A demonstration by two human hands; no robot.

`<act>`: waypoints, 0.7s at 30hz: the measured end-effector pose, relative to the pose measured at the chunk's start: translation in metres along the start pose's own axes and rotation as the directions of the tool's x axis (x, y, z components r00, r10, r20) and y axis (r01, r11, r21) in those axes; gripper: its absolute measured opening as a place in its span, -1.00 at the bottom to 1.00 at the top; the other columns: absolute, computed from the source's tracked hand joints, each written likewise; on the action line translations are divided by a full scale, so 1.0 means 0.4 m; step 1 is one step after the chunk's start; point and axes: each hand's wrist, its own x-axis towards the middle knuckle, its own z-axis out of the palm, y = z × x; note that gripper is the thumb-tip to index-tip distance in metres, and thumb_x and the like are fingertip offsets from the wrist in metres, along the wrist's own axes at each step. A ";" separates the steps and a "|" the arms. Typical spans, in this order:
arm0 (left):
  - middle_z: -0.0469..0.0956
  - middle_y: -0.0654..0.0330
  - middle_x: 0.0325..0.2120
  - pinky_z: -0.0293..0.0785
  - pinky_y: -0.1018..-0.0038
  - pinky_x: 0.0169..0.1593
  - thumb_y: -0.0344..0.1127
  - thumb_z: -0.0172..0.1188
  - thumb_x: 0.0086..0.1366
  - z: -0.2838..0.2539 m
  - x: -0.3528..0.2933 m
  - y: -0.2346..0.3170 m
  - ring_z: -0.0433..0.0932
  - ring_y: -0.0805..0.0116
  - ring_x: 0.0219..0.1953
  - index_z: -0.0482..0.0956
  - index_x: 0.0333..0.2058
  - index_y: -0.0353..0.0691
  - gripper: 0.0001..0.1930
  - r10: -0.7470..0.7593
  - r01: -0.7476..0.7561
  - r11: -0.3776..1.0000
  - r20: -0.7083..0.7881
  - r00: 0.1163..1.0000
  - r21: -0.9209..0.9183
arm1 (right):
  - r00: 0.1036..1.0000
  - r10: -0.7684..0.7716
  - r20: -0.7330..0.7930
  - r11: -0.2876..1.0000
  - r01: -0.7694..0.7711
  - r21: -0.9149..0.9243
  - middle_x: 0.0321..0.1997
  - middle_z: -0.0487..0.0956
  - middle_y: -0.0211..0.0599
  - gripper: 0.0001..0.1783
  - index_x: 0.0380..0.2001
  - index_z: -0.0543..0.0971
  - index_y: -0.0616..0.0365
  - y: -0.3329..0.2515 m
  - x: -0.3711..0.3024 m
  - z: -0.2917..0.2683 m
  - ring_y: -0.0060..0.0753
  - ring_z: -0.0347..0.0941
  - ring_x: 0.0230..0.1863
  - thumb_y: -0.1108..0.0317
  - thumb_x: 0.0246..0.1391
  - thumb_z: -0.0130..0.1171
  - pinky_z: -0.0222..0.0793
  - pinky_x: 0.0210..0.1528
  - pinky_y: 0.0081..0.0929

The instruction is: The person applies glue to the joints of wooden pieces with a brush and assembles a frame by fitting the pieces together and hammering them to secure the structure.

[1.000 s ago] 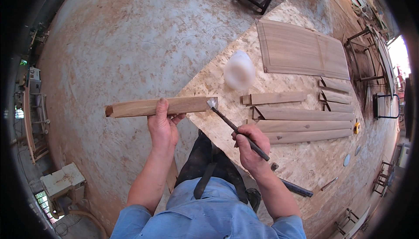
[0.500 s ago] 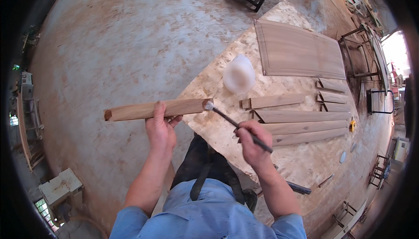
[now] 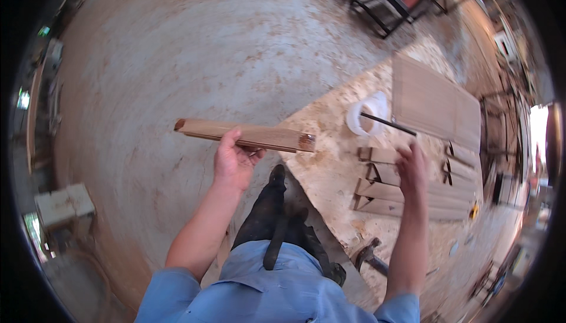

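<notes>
gripping a wooden strip (image 3: 265,137), the left hand (image 3: 234,161) has its thumb laid over the near edge and its fingers curled underneath, narrowed to the wood's thickness. the strip passes through this grasp near its middle: one end reaches left above the floor (image 3: 177,58), the other reaches right above the corner of a pale board (image 3: 321,184), its end face dark and glossy.

the right hand (image 3: 413,167) is blurred, its fingers bent near the upper end of a dark brush handle (image 3: 392,125); how wide they are, and whether they touch it, i cannot tell. the handle leans out of a white container (image 3: 380,104) on the board, well apart from the strip's right end. below the right hand lie more wooden pieces (image 3: 377,191), and a hammer (image 3: 370,254) rests beside the right forearm.
</notes>
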 end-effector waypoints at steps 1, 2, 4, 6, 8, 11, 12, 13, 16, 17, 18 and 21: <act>0.52 0.19 -0.35 0.48 0.33 -0.32 -0.12 0.12 0.21 -0.019 -0.023 0.006 0.50 0.30 -0.31 0.46 -0.22 -0.15 -0.73 0.025 -0.026 0.999 -0.010 1.000 -0.027 | 0.999 -0.045 -0.011 0.998 0.044 -0.040 -0.48 0.50 -0.38 -0.68 -0.16 0.45 0.15 0.027 -0.038 -0.053 -0.66 0.28 -0.60 0.10 0.26 0.03 0.20 -0.61 -0.67; 0.55 0.16 -0.30 0.46 0.37 -0.37 -0.13 0.09 0.21 -0.030 -0.043 0.002 0.52 0.29 -0.33 0.46 -0.17 -0.19 -0.70 0.038 -0.038 0.999 -0.054 0.998 -0.005 | 0.981 -0.112 0.156 0.979 0.136 -0.153 -0.54 0.45 -0.42 -0.71 -0.24 0.44 0.15 0.066 -0.060 -0.144 -0.67 0.25 -0.61 0.13 0.27 0.02 0.18 -0.59 -0.67; 0.54 0.15 -0.21 0.48 0.30 -0.21 -0.16 0.12 0.19 -0.094 -0.073 -0.012 0.52 0.26 -0.23 0.46 -0.11 -0.21 -0.66 0.042 -0.040 0.999 0.044 0.998 -0.035 | 0.974 -0.133 0.185 0.813 0.214 -0.541 -0.59 0.42 -0.41 -0.73 -0.40 0.48 0.20 0.135 -0.179 -0.265 -0.60 0.32 -0.57 0.20 0.24 0.05 0.26 -0.52 -0.59; 0.53 0.14 -0.13 0.47 0.26 -0.05 -0.18 0.13 0.18 -0.121 -0.153 -0.031 0.51 0.24 -0.14 0.46 -0.05 -0.25 -0.61 0.074 -0.062 0.990 0.095 0.993 -0.124 | 0.950 -0.205 0.237 0.464 0.308 -0.831 -0.37 0.59 -0.16 -0.68 -0.18 0.52 0.27 0.314 -0.245 -0.477 -0.26 0.53 -0.32 0.25 0.08 0.18 0.44 -0.20 -0.32; 0.50 0.13 -0.10 0.43 0.23 0.09 -0.15 0.13 0.22 -0.185 -0.204 -0.095 0.50 0.22 -0.08 0.46 -0.03 -0.29 -0.59 0.066 -0.040 0.966 0.095 0.993 -0.257 | 0.912 -0.158 0.379 0.099 0.396 -0.913 -0.06 0.48 0.09 -0.47 0.01 0.42 0.27 0.429 -0.356 -0.586 0.07 0.41 -0.03 0.34 -0.08 0.24 0.34 0.02 -0.14; 0.52 0.15 -0.13 0.45 0.25 0.04 -0.09 0.13 0.26 -0.296 -0.294 -0.226 0.51 0.23 -0.09 0.46 -0.03 -0.29 -0.57 0.037 -0.029 0.918 0.013 0.999 -0.397 | 0.927 0.027 0.375 0.037 0.373 -0.927 -0.01 0.31 0.20 -0.30 0.11 0.29 0.30 0.530 -0.446 -0.708 0.27 0.24 0.06 0.44 -0.19 0.24 0.22 0.10 -0.03; 0.53 0.17 -0.17 0.48 0.24 -0.03 -0.01 0.09 0.30 -0.337 -0.315 -0.272 0.51 0.24 -0.13 0.46 -0.05 -0.26 -0.57 0.042 -0.052 0.933 -0.037 0.998 -0.357 | 0.891 -0.103 0.442 -0.033 0.441 -0.897 -0.12 0.31 0.15 -0.33 0.08 0.29 0.32 0.562 -0.454 -0.724 0.25 0.25 -0.02 0.47 -0.19 0.24 0.21 0.05 0.00; 0.53 0.16 -0.17 0.49 0.23 -0.05 0.00 0.08 0.30 -0.384 -0.342 -0.321 0.51 0.24 -0.15 0.47 -0.07 -0.24 -0.57 0.006 -0.025 0.931 -0.054 0.999 -0.363 | 0.874 -0.106 0.475 -0.059 0.471 -0.880 -0.12 0.31 0.16 -0.34 0.06 0.28 0.32 0.587 -0.446 -0.757 0.25 0.25 -0.02 0.46 -0.18 0.24 0.20 0.04 0.00; 0.53 0.11 -0.19 0.50 0.14 -0.13 0.00 0.02 0.30 -0.514 -0.414 -0.444 0.50 0.24 -0.21 0.44 -0.08 -0.20 -0.60 -0.122 0.073 0.906 -0.091 0.988 -0.416 | 0.790 -0.098 0.605 -0.048 0.603 -0.796 -0.14 0.32 0.18 -0.43 -0.01 0.30 0.34 0.599 -0.407 -0.805 0.26 0.25 -0.07 0.44 -0.14 0.22 0.19 -0.01 0.01; 0.53 0.09 -0.19 0.50 0.13 -0.13 -0.04 0.02 0.29 -0.541 -0.447 -0.464 0.50 0.22 -0.22 0.42 -0.06 -0.21 -0.61 -0.151 0.080 0.896 -0.130 0.980 -0.436 | 0.772 -0.068 0.633 0.003 0.634 -0.773 -0.15 0.33 0.17 -0.44 -0.02 0.31 0.34 0.595 -0.395 -0.827 0.23 0.26 -0.08 0.44 -0.14 0.21 0.20 -0.01 -0.02; 0.54 0.07 -0.19 0.50 0.13 -0.14 -0.07 0.01 0.28 -0.568 -0.482 -0.479 0.51 0.20 -0.23 0.40 -0.04 -0.22 -0.61 -0.181 0.086 0.885 -0.169 0.969 -0.458 | 0.750 -0.036 0.660 0.055 0.661 -0.748 -0.16 0.34 0.15 -0.45 -0.02 0.31 0.35 0.592 -0.375 -0.855 0.19 0.28 -0.10 0.44 -0.13 0.20 0.21 -0.02 -0.04; 0.53 -0.02 -0.19 0.50 0.10 -0.09 -0.17 0.01 0.24 -0.682 -0.554 -0.531 0.53 0.11 -0.22 0.33 -0.01 -0.26 -0.59 -0.205 0.067 0.864 -0.228 0.952 -0.498 | 0.828 -0.006 0.560 0.216 0.548 -0.808 -0.31 0.41 0.01 -0.56 -0.11 0.37 0.36 0.584 -0.379 -0.870 0.01 0.35 -0.29 0.39 -0.07 0.19 0.31 -0.16 -0.19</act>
